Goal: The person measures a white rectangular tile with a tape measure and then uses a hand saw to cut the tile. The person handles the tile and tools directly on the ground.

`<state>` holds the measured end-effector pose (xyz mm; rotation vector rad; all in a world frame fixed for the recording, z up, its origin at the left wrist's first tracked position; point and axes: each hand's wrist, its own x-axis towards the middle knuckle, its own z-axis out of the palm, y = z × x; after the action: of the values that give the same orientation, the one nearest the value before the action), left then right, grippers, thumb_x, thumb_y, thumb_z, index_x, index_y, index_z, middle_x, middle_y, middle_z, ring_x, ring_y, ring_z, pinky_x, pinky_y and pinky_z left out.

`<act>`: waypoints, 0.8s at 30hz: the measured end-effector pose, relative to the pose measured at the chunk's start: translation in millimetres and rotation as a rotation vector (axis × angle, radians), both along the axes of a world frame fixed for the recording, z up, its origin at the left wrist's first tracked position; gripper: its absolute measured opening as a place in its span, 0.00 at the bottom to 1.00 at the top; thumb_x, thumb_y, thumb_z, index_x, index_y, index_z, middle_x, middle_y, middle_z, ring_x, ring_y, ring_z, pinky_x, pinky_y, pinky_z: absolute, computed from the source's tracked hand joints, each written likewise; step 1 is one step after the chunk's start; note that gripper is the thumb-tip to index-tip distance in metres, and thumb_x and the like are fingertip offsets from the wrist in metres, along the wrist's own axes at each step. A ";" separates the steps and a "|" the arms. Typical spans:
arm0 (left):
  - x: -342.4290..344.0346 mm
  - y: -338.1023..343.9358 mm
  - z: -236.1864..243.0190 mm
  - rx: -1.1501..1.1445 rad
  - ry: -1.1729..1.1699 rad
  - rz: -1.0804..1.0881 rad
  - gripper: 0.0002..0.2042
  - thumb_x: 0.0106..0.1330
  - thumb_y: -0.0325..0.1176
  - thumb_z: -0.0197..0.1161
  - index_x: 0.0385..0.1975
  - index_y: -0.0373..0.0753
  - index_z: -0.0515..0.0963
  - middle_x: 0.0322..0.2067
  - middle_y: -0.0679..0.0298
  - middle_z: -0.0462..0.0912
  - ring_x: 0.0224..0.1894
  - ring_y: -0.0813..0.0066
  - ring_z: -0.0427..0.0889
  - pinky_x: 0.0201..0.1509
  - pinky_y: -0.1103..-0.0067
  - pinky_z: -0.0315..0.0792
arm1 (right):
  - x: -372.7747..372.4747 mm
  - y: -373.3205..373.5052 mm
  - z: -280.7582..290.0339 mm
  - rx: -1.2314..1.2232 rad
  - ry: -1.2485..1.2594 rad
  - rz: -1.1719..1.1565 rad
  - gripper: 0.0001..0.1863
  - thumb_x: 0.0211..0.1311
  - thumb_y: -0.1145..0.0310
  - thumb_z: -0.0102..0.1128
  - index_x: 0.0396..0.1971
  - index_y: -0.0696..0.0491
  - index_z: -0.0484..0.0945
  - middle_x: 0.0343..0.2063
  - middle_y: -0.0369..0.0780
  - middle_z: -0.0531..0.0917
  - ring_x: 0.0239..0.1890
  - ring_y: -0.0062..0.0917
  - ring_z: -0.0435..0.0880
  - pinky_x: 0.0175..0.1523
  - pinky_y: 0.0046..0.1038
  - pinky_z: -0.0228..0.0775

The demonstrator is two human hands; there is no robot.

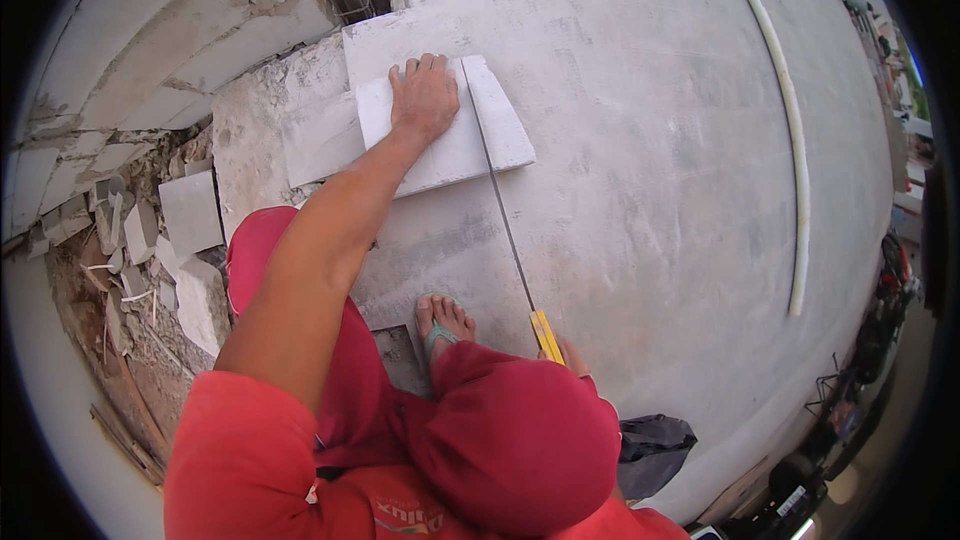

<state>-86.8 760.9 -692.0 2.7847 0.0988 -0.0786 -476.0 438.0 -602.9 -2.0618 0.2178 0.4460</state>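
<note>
A white lightweight concrete block [500, 130] lies across another pale block [375, 45] low over the floor. My left hand [425, 100] rests flat on its left part, fingers stretched toward the far edge and a little apart. A hand saw [512, 240], seen nearly edge-on, has its thin dark blade running across the block's top to the right of that hand. Its yellow handle [546, 334] is toward me, in the grip of my right hand [573, 357]. My raised knee hides most of the right hand, and only part of its fingers shows.
Grey concrete floor [640, 210] spreads to the right, where a long pale hose [790, 110] lies. A black plastic bag [655, 450] sits beside my right knee. Broken block pieces [190, 210] and rubble lie along the block wall [180, 50] at left. My sandalled foot [442, 322] is near the blade.
</note>
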 end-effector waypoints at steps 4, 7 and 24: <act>4.5 0.9 -1.0 -0.001 -0.038 0.000 0.22 0.83 0.43 0.48 0.67 0.38 0.77 0.63 0.56 0.79 0.70 0.56 0.72 0.80 0.47 0.54 | 145.3 78.3 -11.0 -0.047 -0.170 0.043 0.15 0.75 0.70 0.62 0.56 0.59 0.82 0.35 0.49 0.85 0.34 0.39 0.86 0.42 0.33 0.77; -2.2 16.4 -3.8 0.018 -0.029 -0.004 0.21 0.83 0.43 0.49 0.66 0.39 0.77 0.62 0.56 0.79 0.69 0.56 0.73 0.79 0.47 0.54 | 157.3 88.2 -2.3 -0.008 -0.208 0.041 0.14 0.75 0.71 0.61 0.55 0.59 0.82 0.36 0.49 0.85 0.34 0.39 0.87 0.42 0.34 0.77; 7.5 18.1 0.6 0.033 -0.027 -0.007 0.19 0.84 0.42 0.48 0.63 0.39 0.79 0.60 0.56 0.80 0.69 0.56 0.73 0.78 0.48 0.56 | 82.5 74.5 12.6 -0.025 -0.246 -0.053 0.12 0.73 0.70 0.64 0.52 0.59 0.81 0.30 0.51 0.84 0.30 0.47 0.85 0.36 0.38 0.77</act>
<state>-79.3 779.0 -691.5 2.8187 0.0849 -0.0419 -393.5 512.5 -590.4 -2.1080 0.1306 0.1553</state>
